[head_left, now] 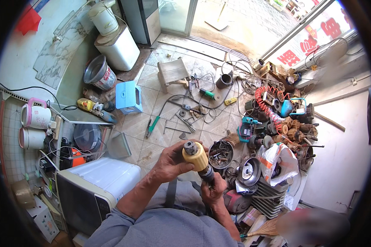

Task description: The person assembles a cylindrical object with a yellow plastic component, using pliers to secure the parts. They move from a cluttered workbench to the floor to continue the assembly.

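Before my chest I hold up a tool part: a pale-yellow cylinder point(197, 159) with a grey metal nose at its upper end and a dark, narrower section below. Its exact kind does not show. My left hand point(173, 161) grips the yellow body from the left, fingers behind it and thumb across its front. Lower down, my right hand point(214, 190) is closed around the dark end. The part tilts, nose up and to the left. Just beyond my right hand stands a round tin point(220, 154) full of small metal pieces.
Hand tools and cables lie on the tiled floor, among them a green-handled tool point(154, 124). A small stool point(172, 73) and blue plastic stool point(128, 97) stand ahead. Motors and metal parts point(297, 131) pile up at right. A microwave point(99, 185) sits by my left arm.
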The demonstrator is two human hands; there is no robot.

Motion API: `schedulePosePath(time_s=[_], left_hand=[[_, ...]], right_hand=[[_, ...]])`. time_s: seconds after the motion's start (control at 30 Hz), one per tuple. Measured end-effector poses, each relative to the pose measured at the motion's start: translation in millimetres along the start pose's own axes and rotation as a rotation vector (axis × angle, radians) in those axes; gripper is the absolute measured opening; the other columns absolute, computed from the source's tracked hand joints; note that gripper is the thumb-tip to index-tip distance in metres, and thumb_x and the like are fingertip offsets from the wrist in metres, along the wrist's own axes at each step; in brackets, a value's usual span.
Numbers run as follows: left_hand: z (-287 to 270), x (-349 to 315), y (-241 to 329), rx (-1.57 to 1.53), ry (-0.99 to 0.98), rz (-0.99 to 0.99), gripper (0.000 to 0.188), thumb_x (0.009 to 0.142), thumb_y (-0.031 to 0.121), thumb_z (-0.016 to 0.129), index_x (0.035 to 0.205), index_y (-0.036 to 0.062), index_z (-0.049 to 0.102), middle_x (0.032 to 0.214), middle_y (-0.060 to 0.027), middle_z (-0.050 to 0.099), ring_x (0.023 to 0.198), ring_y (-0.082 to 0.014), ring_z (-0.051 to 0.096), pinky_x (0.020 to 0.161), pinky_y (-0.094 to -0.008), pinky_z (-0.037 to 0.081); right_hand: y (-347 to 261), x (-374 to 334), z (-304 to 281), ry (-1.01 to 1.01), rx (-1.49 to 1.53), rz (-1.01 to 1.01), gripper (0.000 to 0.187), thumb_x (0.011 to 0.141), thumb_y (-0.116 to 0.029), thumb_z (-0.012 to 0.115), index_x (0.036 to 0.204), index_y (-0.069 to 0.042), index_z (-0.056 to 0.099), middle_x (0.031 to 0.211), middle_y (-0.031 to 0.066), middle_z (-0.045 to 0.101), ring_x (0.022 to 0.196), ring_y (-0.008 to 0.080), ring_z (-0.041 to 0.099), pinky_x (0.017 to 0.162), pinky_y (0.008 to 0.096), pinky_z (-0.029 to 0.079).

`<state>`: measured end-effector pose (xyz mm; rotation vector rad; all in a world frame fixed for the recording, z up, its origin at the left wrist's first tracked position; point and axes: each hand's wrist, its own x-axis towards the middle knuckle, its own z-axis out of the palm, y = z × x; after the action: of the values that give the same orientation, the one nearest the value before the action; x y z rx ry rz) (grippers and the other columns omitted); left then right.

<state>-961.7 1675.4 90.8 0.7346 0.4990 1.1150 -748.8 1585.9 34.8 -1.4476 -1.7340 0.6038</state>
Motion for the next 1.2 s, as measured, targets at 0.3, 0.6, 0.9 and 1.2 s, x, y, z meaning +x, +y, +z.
schedulePosePath(time_s=[0.3, 0.6, 0.9, 1.2], left_hand=[[7.4, 5.9, -21.3, -0.024, -0.020, 0.003, 0.063, 0.090, 0.010, 0.080, 0.144, -0.0009, 0.049, 0.137, -0.0167, 0.063, 0.129, -0.0266, 0.061, 0.111, -0.0429, 0.049], [9.4, 12.7, -43.4, -0.103, 0.003, -0.172, 0.066, 0.089, 0.020, 0.083, 0.143, 0.0009, 0.050, 0.132, -0.0165, 0.065, 0.127, -0.0309, 0.063, 0.110, -0.0475, 0.050], [22.7, 12.3, -55.9, 0.160, -0.119, -0.292, 0.067, 0.087, 0.007, 0.082, 0.145, 0.0035, 0.049, 0.136, -0.0150, 0.064, 0.126, -0.0267, 0.063, 0.110, -0.0435, 0.051], [21.7, 4.8, -80.0, -0.081, 0.105, -0.178, 0.065, 0.095, 0.015, 0.074, 0.151, 0.0026, 0.042, 0.139, -0.0191, 0.062, 0.124, -0.0362, 0.065, 0.106, -0.0483, 0.053]], right_hand=[[12.4, -0.9, -10.4, 0.044, -0.038, -0.049, 0.031, 0.069, -0.006, 0.076, 0.097, -0.002, 0.063, 0.071, 0.0122, 0.057, 0.057, 0.0313, 0.057, 0.053, 0.0397, 0.046], [16.3, -10.9, -40.2, -0.549, 0.952, 0.768, 0.035, 0.101, -0.035, 0.058, 0.103, -0.001, 0.064, 0.080, -0.0034, 0.058, 0.064, 0.0055, 0.049, 0.054, 0.0239, 0.039], [27.4, -11.8, -37.9, -0.408, 0.999, 0.630, 0.030, 0.100, -0.031, 0.060, 0.105, -0.002, 0.063, 0.079, -0.0031, 0.055, 0.065, 0.0054, 0.045, 0.057, 0.0228, 0.036], [24.2, -4.2, -44.2, -0.438, 0.660, 0.699, 0.024, 0.101, -0.019, 0.061, 0.087, 0.000, 0.060, 0.067, -0.0006, 0.053, 0.063, 0.0065, 0.046, 0.054, 0.0287, 0.039]])
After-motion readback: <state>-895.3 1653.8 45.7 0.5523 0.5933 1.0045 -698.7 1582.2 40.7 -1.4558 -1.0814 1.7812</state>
